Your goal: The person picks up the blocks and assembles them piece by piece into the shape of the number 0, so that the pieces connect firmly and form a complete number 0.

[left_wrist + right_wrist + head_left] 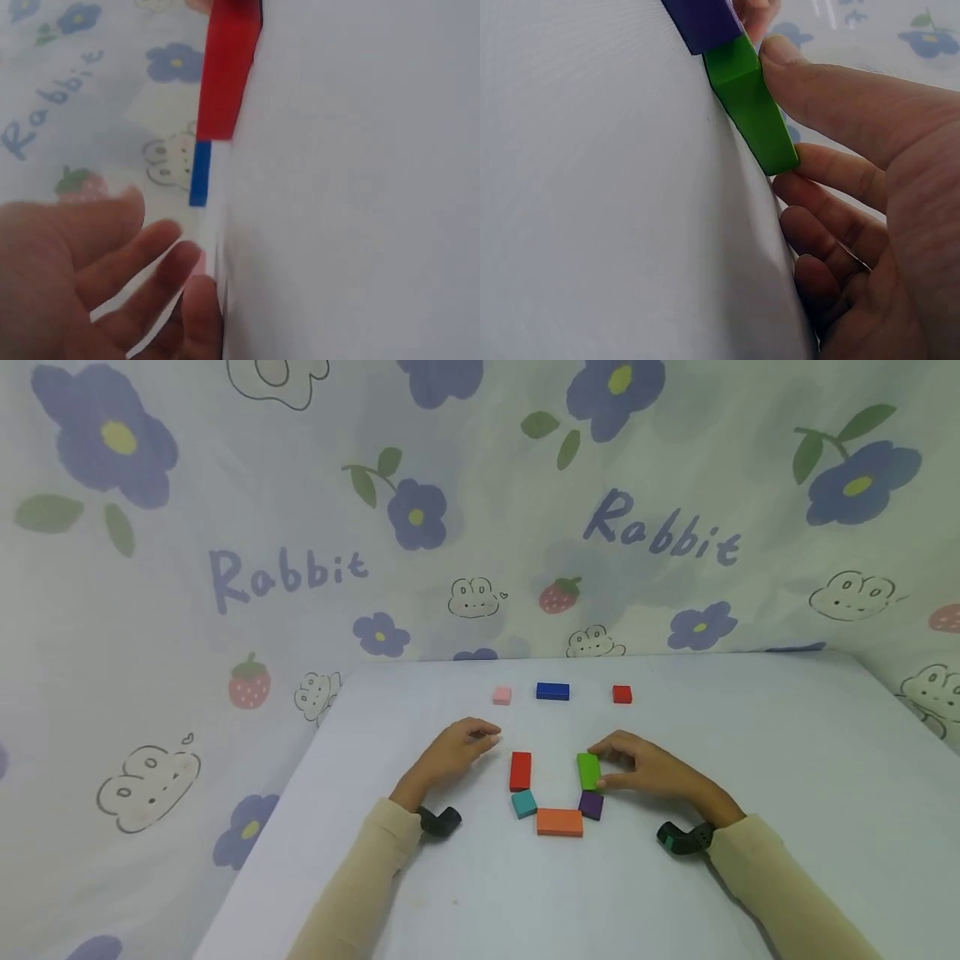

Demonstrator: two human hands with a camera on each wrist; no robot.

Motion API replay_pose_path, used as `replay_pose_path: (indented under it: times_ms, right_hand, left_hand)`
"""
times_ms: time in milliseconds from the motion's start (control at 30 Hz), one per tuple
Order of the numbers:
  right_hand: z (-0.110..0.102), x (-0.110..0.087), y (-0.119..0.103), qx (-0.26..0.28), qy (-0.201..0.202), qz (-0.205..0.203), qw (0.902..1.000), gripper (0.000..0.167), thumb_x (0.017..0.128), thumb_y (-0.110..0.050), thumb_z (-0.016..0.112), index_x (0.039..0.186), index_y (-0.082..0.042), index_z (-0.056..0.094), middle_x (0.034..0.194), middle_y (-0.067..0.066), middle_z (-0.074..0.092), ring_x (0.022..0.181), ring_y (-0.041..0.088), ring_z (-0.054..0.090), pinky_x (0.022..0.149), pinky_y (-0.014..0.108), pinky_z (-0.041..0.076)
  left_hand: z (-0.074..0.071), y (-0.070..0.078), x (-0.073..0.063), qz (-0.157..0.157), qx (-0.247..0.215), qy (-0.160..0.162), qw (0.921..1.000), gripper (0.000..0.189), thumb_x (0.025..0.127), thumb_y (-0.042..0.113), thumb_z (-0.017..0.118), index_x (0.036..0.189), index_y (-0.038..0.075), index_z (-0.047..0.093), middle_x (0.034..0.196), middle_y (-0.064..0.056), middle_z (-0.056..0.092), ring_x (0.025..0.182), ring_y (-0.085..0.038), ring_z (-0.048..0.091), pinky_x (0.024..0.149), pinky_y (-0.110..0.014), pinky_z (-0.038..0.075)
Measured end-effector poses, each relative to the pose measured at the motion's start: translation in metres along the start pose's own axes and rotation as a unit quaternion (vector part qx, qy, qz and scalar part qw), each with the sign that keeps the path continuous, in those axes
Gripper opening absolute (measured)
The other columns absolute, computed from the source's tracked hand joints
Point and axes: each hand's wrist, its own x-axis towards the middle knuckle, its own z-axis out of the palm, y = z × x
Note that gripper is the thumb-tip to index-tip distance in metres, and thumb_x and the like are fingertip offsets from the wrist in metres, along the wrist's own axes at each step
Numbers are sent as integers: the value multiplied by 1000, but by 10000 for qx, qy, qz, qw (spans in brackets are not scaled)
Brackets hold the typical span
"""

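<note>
right hand [648,768]: thumb and forefinger clamp the green block [589,772] by its ends, presumably to square it against the purple block [591,805], which touches its end away from the table's [787,735] far edge. left hand [453,750]: fingers apart, gripping nothing, beside the red bar [521,771] (perhaps idle since one hand suffices). pink cube [502,696], blue block [552,692] and red cube [622,694] sit near that far edge, apparently a separate group.

Head view looks forward and down—wrist views sit closer, right sharing the green block [589,772].
</note>
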Motion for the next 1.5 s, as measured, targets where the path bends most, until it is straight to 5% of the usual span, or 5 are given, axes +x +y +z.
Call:
replay_pose_path:
  times_ms: [200, 500, 867, 1067, 1500]
  right_hand:
    - [3, -4, -2, 71, 9, 74, 9999, 52, 84, -40, 79, 129, -19, 63, 120, -3, 61, 104, 16, 52, 88, 24, 51]
    - [8, -6, 2, 120, 66, 18, 9999, 52, 84, -40, 79, 129, -19, 63, 119, -3, 61, 103, 15, 51, 88, 25, 50]
    - [0, -12, 3, 4, 149, 143, 9998, 52, 82, -40, 81, 127, -21, 64, 119, -7, 61, 105, 14, 53, 91, 27, 51]
    - [1, -2, 3, 9, 83, 40, 10000, 53, 84, -45, 78, 129, -22, 63, 123, -5, 61, 109, 14, 54, 95, 30, 51]
    - [0, -1, 4, 37, 109, -96, 9999, 50, 84, -41, 79, 127, -21, 64, 121, -4, 62, 106, 14, 54, 93, 28, 51]
  left_hand:
    - [-13, -8, 28, -92, 255, 368, 9990, 28, 100, 20, 61, 126, 11, 66, 122, -7, 68, 114, -26, 61, 100, -43, 51]
    - [-23, -5, 64, -178, 470, 171, 9986, 34, 99, 17, 61, 132, 9, 59, 125, -14, 65, 117, -31, 60, 103, -45, 50]
    - [-9, 3, 95, -69, 833, -17, 9965, 37, 98, 13, 61, 135, 7, 57, 126, -15, 65, 121, -31, 59, 107, -44, 46]
    - [-11, 7, 101, -388, 783, 220, 9959, 37, 97, 9, 60, 134, 8, 58, 127, -14, 64, 120, -30, 57, 108, -45, 45]
    - [-9, 6, 102, -651, 956, 68, 9933, 33, 99, 8, 60, 132, 7, 60, 127, -14, 63, 118, -29, 57, 106, -42, 48]
